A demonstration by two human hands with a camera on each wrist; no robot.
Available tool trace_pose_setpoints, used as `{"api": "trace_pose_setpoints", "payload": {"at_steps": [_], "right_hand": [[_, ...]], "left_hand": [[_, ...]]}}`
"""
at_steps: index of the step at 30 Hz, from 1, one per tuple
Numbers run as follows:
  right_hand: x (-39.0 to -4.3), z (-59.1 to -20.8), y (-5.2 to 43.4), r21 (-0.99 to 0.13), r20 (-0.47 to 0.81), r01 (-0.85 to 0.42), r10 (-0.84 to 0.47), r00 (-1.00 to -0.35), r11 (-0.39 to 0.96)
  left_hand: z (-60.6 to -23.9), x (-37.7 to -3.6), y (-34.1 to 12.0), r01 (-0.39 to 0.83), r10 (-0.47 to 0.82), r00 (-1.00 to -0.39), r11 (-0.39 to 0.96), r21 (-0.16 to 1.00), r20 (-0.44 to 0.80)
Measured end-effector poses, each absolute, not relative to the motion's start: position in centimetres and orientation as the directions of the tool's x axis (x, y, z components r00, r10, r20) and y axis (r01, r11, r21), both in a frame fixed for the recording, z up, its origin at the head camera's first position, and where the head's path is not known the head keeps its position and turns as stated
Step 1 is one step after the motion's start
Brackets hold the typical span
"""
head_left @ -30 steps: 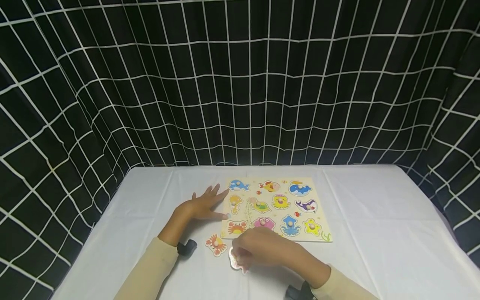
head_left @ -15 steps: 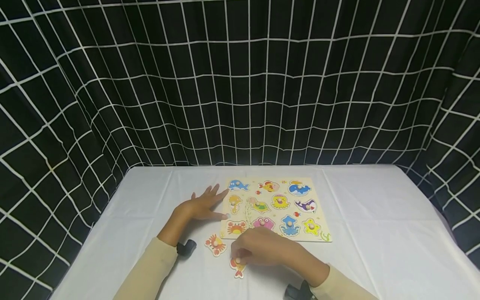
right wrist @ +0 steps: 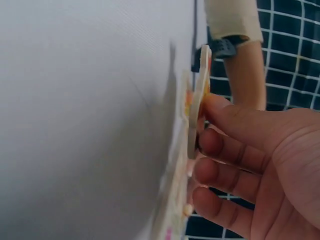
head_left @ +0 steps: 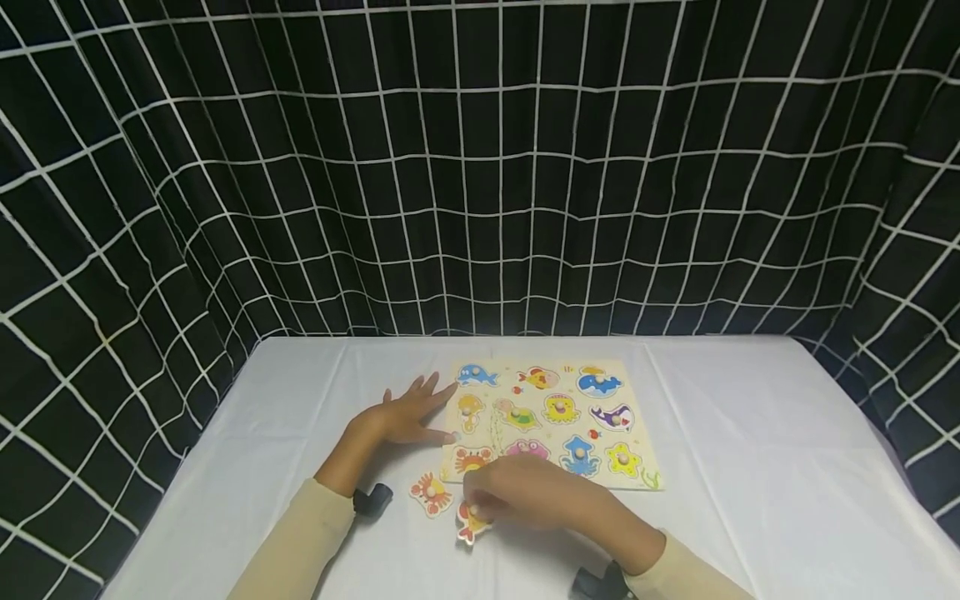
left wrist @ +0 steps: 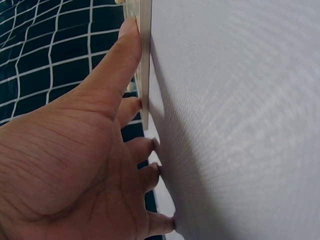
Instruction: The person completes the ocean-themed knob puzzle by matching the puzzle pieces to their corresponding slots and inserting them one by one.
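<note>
My right hand [head_left: 528,492] pinches a red and yellow fish-shaped puzzle piece [head_left: 471,527] in front of the board's near edge. In the right wrist view, thumb and fingers hold the fish piece [right wrist: 200,105] tilted up on its edge, apart from the cloth. My left hand [head_left: 408,415] lies spread at the left side of the wooden puzzle board [head_left: 547,435]. Its thumb and index finger touch the board's edge [left wrist: 144,65] in the left wrist view, while the other fingertips rest on the cloth. A loose crab piece [head_left: 431,493] lies on the cloth between both hands.
Knobbed sea animals fill much of the board, such as a squid [head_left: 580,455], a starfish [head_left: 623,458] and an octopus [head_left: 561,407]. A white cloth [head_left: 750,467] covers the table. Behind hangs a black gridded curtain [head_left: 517,183].
The fish piece has turned in my right hand; its tail has swung left and up since half a second ago. The left hand stays in place, and the head view has shifted slightly.
</note>
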State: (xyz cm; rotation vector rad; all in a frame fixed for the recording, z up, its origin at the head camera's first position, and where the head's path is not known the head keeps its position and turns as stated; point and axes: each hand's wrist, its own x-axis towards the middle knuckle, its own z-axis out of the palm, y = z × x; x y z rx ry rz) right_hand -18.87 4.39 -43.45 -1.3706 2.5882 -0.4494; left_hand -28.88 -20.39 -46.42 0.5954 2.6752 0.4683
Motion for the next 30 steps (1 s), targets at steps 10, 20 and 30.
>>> {"api": "trace_pose_setpoints", "payload": {"at_steps": [10, 20, 30], "right_hand": [[-20.7, -42.0, 6.2, -0.348, 0.096, -0.756, -0.781, -0.617, 0.555], [-23.8, -41.2, 8.1, -0.354, 0.07, -0.677, -0.704, -0.707, 0.645], [-27.1, -40.9, 9.4, -0.276, 0.141, -0.69, -0.682, -0.718, 0.669]], "left_hand": [[-46.7, -28.8, -20.5, 0.334, 0.453, -0.85, 0.858, 0.389, -0.269], [-46.5, -28.9, -20.4, 0.343, 0.459, -0.849, 0.857, 0.385, -0.263], [-46.5, -28.8, -20.4, 0.344, 0.46, -0.848, 0.855, 0.389, -0.262]]}}
